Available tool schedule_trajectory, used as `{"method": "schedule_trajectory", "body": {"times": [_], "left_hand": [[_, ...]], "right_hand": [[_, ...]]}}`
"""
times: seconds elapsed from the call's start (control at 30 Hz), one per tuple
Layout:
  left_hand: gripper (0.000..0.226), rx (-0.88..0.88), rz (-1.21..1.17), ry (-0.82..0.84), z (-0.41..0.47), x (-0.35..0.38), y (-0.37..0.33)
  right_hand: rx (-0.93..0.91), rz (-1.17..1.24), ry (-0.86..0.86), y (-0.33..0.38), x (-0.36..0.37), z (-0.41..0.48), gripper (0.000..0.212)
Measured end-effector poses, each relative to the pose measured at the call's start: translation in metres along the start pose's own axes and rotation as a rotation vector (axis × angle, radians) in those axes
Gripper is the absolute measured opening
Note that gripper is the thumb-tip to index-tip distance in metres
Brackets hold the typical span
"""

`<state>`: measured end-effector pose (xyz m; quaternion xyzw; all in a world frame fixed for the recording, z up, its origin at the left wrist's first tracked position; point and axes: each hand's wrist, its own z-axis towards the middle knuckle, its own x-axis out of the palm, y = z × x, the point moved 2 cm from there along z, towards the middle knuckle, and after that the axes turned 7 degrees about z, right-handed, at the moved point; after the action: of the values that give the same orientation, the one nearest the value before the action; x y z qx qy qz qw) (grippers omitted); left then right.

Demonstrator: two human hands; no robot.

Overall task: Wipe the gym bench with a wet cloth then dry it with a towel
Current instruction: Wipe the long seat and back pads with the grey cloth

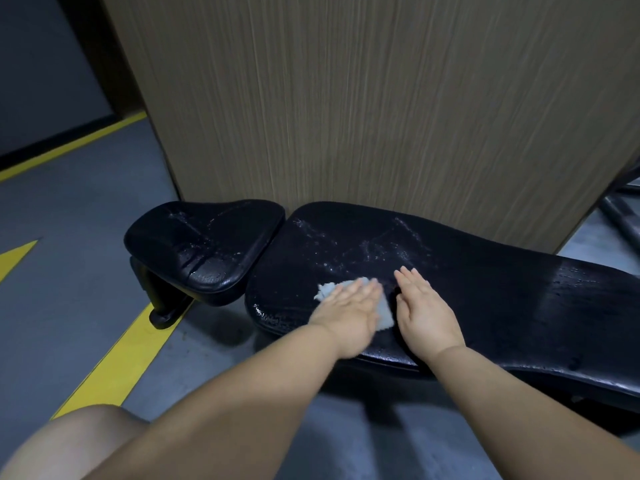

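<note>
A black padded gym bench (485, 292) lies across the view, with a separate black seat pad (204, 244) at its left end. Both pads shine with wet streaks and droplets. A small light grey-blue cloth (382, 311) lies on the long pad near its left end. My left hand (349, 313) presses flat on the cloth with straight fingers, covering most of it. Just right of the cloth, my right hand (422, 310) rests flat on the bare pad, fingers straight. No towel is in view.
A tall wood-grain panel (381, 98) stands right behind the bench. The grey floor carries yellow lines (121, 358) at the left. Dark metal bars (620, 213) show at the far right. My bare knee (69, 441) is at the bottom left.
</note>
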<state>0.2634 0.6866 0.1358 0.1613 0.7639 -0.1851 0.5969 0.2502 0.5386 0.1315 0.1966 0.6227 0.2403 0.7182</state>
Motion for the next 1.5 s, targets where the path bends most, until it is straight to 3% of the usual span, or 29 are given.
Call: {"method": "schedule_trajectory", "body": {"times": [0.23,0.4,0.6,0.77,0.97,1.33,1.5], "left_hand": [[0.054,-0.342,-0.043,0.003,-0.032,0.0,0.104],[0.054,-0.498,-0.048,0.025,-0.024,-0.001,0.101],[0.055,-0.266,-0.021,0.013,0.013,-0.006,0.028],[0.056,-0.006,0.034,0.009,0.044,-0.004,-0.044],[0.054,0.118,0.038,0.014,0.053,-0.005,-0.038],[0.054,-0.335,-0.031,0.031,0.024,-0.019,0.12],[0.054,-0.496,-0.061,0.052,0.02,-0.018,0.132]], "right_hand": [[0.034,0.043,-0.035,0.0,-0.001,0.001,0.045],[0.115,-0.026,0.008,-0.002,-0.001,0.006,0.049],[0.295,-0.325,0.073,-0.027,-0.016,0.011,0.056],[0.286,-0.32,0.063,-0.031,-0.012,0.009,0.055],[0.273,-0.269,0.016,-0.036,-0.013,0.01,0.052],[0.258,-0.271,-0.016,-0.036,-0.013,0.012,0.051],[0.263,-0.272,-0.033,-0.035,-0.011,0.012,0.051]]}}
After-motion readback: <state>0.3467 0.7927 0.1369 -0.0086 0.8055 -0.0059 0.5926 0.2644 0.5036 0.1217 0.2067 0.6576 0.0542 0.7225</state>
